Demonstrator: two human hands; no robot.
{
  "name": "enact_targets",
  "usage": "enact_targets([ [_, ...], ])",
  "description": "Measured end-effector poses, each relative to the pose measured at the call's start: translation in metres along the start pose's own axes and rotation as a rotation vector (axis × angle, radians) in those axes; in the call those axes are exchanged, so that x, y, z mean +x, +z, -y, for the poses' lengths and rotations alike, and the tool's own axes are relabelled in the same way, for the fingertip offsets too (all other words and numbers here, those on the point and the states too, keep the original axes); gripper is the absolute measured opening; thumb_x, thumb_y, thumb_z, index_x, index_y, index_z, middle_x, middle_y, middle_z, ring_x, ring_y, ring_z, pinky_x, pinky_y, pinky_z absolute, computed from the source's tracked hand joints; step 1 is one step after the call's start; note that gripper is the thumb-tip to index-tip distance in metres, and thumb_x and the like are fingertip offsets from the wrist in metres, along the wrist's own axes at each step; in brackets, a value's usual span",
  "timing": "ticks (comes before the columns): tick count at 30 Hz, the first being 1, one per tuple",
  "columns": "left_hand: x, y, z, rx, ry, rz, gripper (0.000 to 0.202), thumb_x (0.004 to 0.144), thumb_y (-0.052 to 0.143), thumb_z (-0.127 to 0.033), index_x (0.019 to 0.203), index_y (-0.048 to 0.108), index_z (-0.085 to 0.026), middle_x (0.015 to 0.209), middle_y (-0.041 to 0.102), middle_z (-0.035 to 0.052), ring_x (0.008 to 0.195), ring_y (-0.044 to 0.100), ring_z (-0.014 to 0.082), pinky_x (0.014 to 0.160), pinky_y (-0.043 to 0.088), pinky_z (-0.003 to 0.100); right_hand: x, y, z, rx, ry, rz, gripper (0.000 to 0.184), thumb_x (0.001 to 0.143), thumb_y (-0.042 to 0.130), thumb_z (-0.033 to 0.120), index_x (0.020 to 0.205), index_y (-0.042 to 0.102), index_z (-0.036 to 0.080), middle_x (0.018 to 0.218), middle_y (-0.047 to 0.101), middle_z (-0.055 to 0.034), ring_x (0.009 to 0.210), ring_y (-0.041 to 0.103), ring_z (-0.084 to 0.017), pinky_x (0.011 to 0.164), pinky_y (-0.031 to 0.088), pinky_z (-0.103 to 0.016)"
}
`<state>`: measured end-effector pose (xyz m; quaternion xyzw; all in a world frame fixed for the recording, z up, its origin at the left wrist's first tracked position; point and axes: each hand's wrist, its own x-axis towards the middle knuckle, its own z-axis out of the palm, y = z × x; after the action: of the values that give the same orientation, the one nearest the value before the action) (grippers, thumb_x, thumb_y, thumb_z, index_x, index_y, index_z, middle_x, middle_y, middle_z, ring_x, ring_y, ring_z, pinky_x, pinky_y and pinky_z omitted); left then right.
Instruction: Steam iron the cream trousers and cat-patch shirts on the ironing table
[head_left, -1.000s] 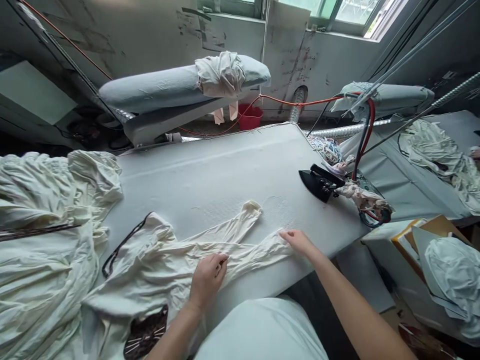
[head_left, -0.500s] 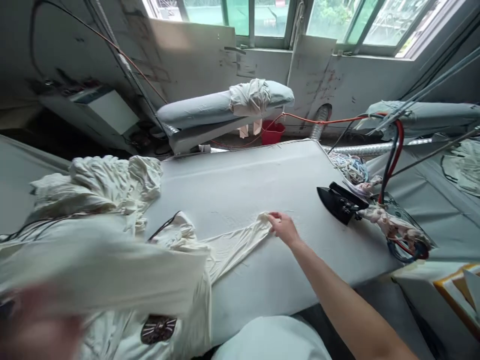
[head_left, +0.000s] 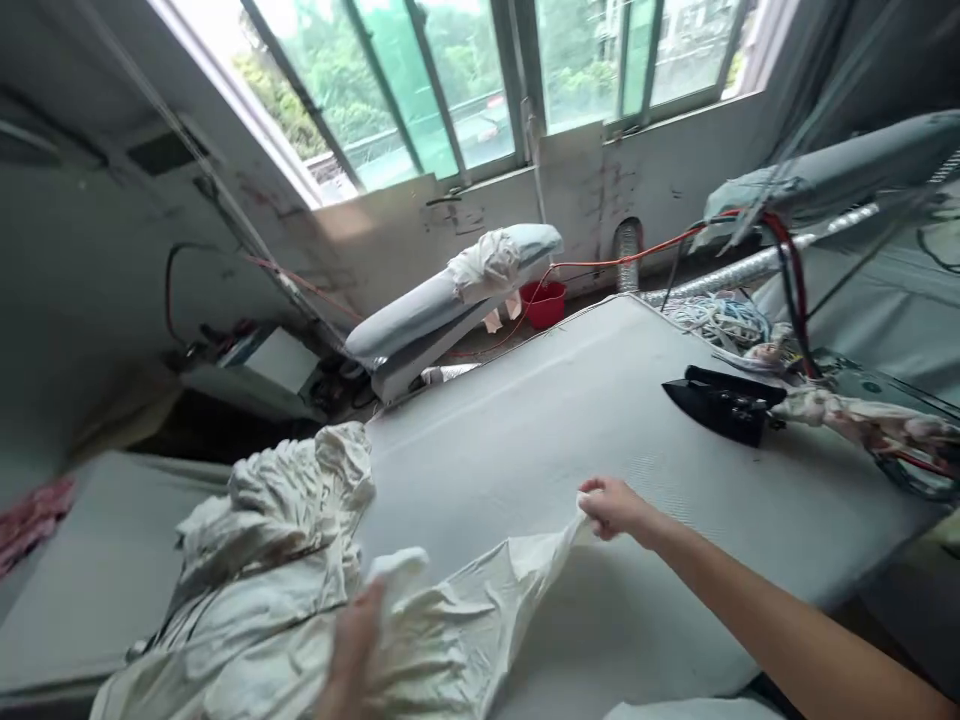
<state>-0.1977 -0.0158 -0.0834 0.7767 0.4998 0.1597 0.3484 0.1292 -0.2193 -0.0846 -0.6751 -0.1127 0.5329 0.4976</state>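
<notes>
My right hand (head_left: 619,508) pinches one end of a cream garment (head_left: 480,610) and holds it slightly above the pale padded ironing table (head_left: 540,400). From there the cloth stretches down to the left in loose folds. Blurred by motion, my left hand (head_left: 352,640) is closed on a bunched part of the same garment at the lower middle. Beyond my right hand, a black iron (head_left: 724,405) lies on the table with its tip pointing left. A crumpled pile of cream cloth (head_left: 300,500) rests on the table's left end.
A padded sleeve board (head_left: 420,310) wrapped with cloth stands behind the table. Near it are a red bucket (head_left: 544,303) and an orange hose (head_left: 637,258). Tangled cords (head_left: 720,320) lie at the back right. Windows (head_left: 465,90) line the far wall.
The view has turned left and tilted. My left hand has come from the lower left corner toward the middle with the cloth. My right hand still pinches the garment, now lifted a little.
</notes>
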Motion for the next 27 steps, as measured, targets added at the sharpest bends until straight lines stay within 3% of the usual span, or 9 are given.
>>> enact_targets([
  [2, 0.024, 0.021, -0.031, 0.011, -0.066, -0.053, 0.058, 0.087, 0.046, -0.069, 0.071, 0.070, -0.018, 0.070, 0.071, 0.0073, 0.079, 0.071, 0.0325, 0.069, 0.056, 0.043, 0.002, 0.002, 0.026, 0.127, -0.030, -0.004, 0.037, 0.072, 0.069, 0.025, 0.104, 0.053, 0.019, 0.049, 0.052, 0.0083, 0.040, 0.049, -0.011, 0.038, 0.036, -0.020],
  [5, 0.026, 0.103, -0.098, -0.033, -0.009, -0.017, 0.062, 0.087, 0.043, -0.069, 0.083, 0.074, -0.016, 0.083, 0.075, 0.0095, 0.097, 0.070, 0.0356, 0.086, 0.055, 0.044, 0.000, -0.020, 0.036, 0.209, -0.221, -0.034, 0.040, 0.074, 0.066, 0.031, 0.109, 0.051, 0.019, 0.052, 0.052, 0.0100, 0.037, 0.046, -0.010, 0.036, 0.035, -0.020],
  [9, -0.033, 0.231, -0.169, -0.049, 0.279, 0.162, 0.059, 0.095, 0.040, -0.057, 0.127, 0.066, -0.015, 0.143, 0.057, 0.0177, 0.139, 0.047, 0.0350, 0.116, 0.035, 0.051, -0.005, -0.075, -0.029, 0.158, -0.260, -0.160, 0.029, 0.077, 0.060, 0.033, 0.102, 0.051, 0.021, 0.054, 0.052, 0.0101, 0.040, 0.051, -0.012, 0.040, 0.041, -0.023],
  [11, -0.069, 0.268, -0.179, -0.012, 0.348, 0.349, 0.067, 0.090, 0.051, -0.059, 0.139, 0.058, -0.014, 0.157, 0.040, 0.0214, 0.147, 0.035, 0.0374, 0.118, 0.031, 0.055, -0.013, -0.105, -0.077, 0.076, -0.164, -0.202, 0.022, 0.075, 0.058, 0.028, 0.095, 0.052, 0.021, 0.058, 0.055, 0.0082, 0.045, 0.055, -0.012, 0.045, 0.044, -0.024],
  [15, -0.090, 0.267, -0.166, -0.085, 0.344, 0.514, 0.053, 0.093, 0.050, -0.060, 0.124, 0.068, -0.021, 0.142, 0.058, 0.0173, 0.133, 0.054, 0.0323, 0.108, 0.047, 0.048, -0.039, -0.164, -0.115, -0.212, -0.109, -0.225, 0.019, 0.075, 0.060, 0.027, 0.093, 0.061, 0.019, 0.082, 0.070, -0.0035, 0.066, 0.065, -0.017, 0.068, 0.054, -0.031],
  [18, -0.072, 0.260, -0.155, 0.008, 0.188, 0.287, 0.053, 0.101, 0.034, -0.053, 0.093, 0.075, -0.021, 0.100, 0.074, 0.0140, 0.101, 0.069, 0.0287, 0.094, 0.054, 0.046, -0.031, -0.210, -0.060, -0.468, -0.429, -0.411, 0.029, 0.086, 0.055, 0.036, 0.108, 0.066, 0.021, 0.112, 0.071, -0.0099, 0.100, 0.067, -0.023, 0.092, 0.052, -0.037],
  [21, -0.072, 0.298, -0.165, 0.205, 0.373, 0.257, 0.051, 0.094, 0.051, -0.052, 0.125, 0.068, -0.017, 0.134, 0.063, 0.0192, 0.131, 0.054, 0.0359, 0.113, 0.038, 0.056, 0.008, -0.250, 0.015, -0.820, -0.678, -0.727, 0.043, 0.093, 0.047, 0.042, 0.126, 0.060, 0.016, 0.135, 0.060, -0.0168, 0.128, 0.053, -0.031, 0.109, 0.041, -0.046],
  [24, -0.094, 0.347, -0.194, 0.186, 0.685, 0.508, 0.077, 0.086, 0.060, -0.061, 0.149, 0.048, -0.018, 0.162, 0.034, 0.0149, 0.151, 0.027, 0.0327, 0.125, 0.020, 0.052, 0.043, -0.278, 0.054, -1.143, -0.502, -0.826, 0.056, 0.094, 0.047, 0.048, 0.134, 0.056, 0.010, 0.132, 0.060, -0.0249, 0.123, 0.054, -0.039, 0.102, 0.041, -0.055],
  [27, -0.097, 0.334, -0.205, -0.051, 0.735, 0.519, 0.057, 0.090, 0.057, -0.060, 0.135, 0.061, -0.025, 0.148, 0.056, 0.0076, 0.140, 0.048, 0.0244, 0.125, 0.023, 0.044, 0.044, -0.285, 0.056, -1.197, -0.304, -0.553, 0.052, 0.092, 0.051, 0.053, 0.116, 0.068, 0.010, 0.103, 0.070, -0.0232, 0.089, 0.066, -0.032, 0.080, 0.050, -0.044],
])
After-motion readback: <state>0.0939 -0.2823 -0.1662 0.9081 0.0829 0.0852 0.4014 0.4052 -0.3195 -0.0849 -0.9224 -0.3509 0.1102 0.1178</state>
